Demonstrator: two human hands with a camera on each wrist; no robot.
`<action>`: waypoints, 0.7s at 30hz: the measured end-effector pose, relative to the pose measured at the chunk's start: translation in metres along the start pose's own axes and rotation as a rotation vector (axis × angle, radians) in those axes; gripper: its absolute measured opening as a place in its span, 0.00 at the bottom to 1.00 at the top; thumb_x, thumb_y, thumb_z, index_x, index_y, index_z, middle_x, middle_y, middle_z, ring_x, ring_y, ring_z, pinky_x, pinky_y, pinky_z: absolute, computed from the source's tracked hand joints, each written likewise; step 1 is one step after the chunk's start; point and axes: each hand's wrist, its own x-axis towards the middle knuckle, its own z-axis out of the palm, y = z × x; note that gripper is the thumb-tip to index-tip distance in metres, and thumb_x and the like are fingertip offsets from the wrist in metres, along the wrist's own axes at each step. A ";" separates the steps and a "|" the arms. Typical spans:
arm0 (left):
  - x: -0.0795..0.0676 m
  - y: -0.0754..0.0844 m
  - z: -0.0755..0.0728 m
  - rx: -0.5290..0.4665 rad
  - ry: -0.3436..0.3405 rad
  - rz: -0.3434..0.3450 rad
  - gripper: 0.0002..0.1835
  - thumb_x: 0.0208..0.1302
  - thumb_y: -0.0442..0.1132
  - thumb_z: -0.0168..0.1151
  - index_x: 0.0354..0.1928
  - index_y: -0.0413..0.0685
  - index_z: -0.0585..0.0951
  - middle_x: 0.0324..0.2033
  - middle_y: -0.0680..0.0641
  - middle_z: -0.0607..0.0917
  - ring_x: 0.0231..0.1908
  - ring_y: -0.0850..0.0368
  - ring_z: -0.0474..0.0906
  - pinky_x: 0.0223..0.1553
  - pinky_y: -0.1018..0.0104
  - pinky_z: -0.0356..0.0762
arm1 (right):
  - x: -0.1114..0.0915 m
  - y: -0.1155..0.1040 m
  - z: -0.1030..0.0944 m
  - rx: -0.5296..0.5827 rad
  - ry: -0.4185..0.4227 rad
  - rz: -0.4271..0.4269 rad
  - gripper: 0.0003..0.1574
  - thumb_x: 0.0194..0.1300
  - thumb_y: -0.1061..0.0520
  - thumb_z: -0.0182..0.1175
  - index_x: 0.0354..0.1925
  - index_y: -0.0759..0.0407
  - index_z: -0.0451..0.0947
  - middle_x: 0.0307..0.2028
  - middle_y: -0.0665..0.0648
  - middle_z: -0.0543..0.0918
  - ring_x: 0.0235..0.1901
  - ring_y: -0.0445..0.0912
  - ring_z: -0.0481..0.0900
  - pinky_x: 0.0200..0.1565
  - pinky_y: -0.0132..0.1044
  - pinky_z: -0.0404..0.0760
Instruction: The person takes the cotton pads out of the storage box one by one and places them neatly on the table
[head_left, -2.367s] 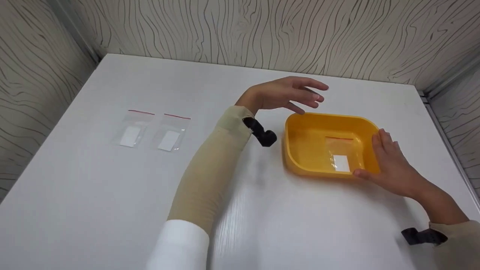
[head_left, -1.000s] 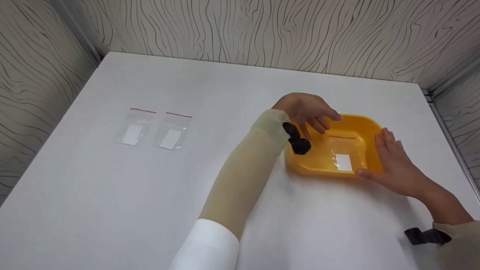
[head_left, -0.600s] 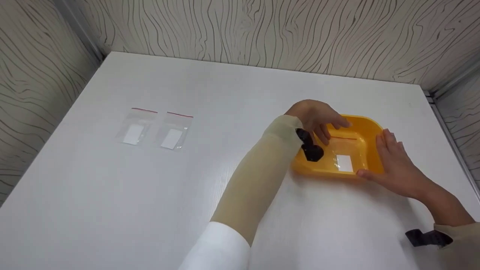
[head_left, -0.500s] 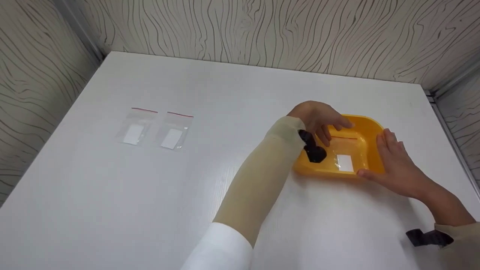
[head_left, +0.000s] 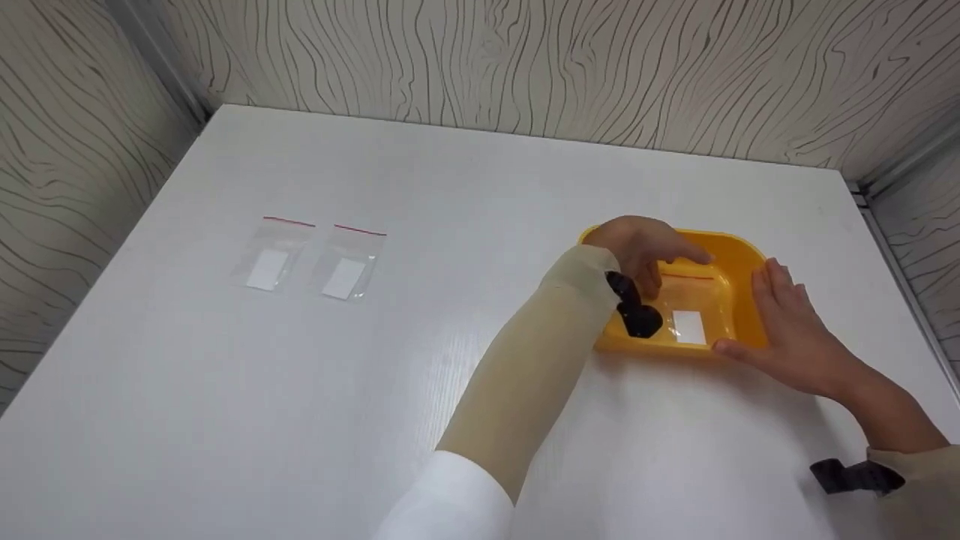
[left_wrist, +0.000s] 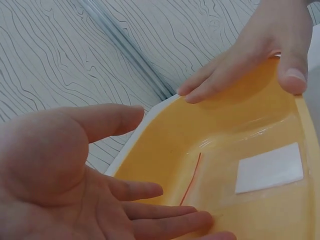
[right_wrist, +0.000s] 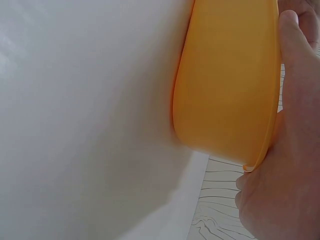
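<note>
A yellow plastic tub [head_left: 727, 251] stands on the white table. Inside it lies a clear zip bag [head_left: 688, 327] with a red seal line and a white label. My left hand [head_left: 640, 246] is over the tub's left side, its fingers pointing down into it. In the left wrist view its thumb and fingers are spread, with fingertips close to the bag's red seal; contact cannot be told. My right hand [head_left: 795, 337] rests on the tub's near right corner. Its straight fingers lie along the right rim and its thumb [right_wrist: 290, 30] rests on the near rim.
Two more clear zip bags, one on the left [head_left: 266, 259] and one beside it [head_left: 346, 266], lie flat at the table's left. A wood-patterned wall [head_left: 480, 67] rises behind the table [head_left: 300, 405]. Black wrist mounts sit on both sleeves.
My left hand has moved right and toward me, from behind the tub's left rim down into the tub. My right hand, the tub and the bags stay in place.
</note>
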 end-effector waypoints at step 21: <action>0.005 -0.005 0.011 -0.109 -0.026 0.043 0.25 0.58 0.59 0.74 0.52 0.55 0.80 0.41 0.45 0.86 0.45 0.48 0.84 0.46 0.55 0.87 | -0.001 0.002 0.000 0.005 -0.010 0.005 0.73 0.67 0.36 0.64 0.76 0.75 0.26 0.76 0.74 0.23 0.75 0.69 0.22 0.73 0.58 0.20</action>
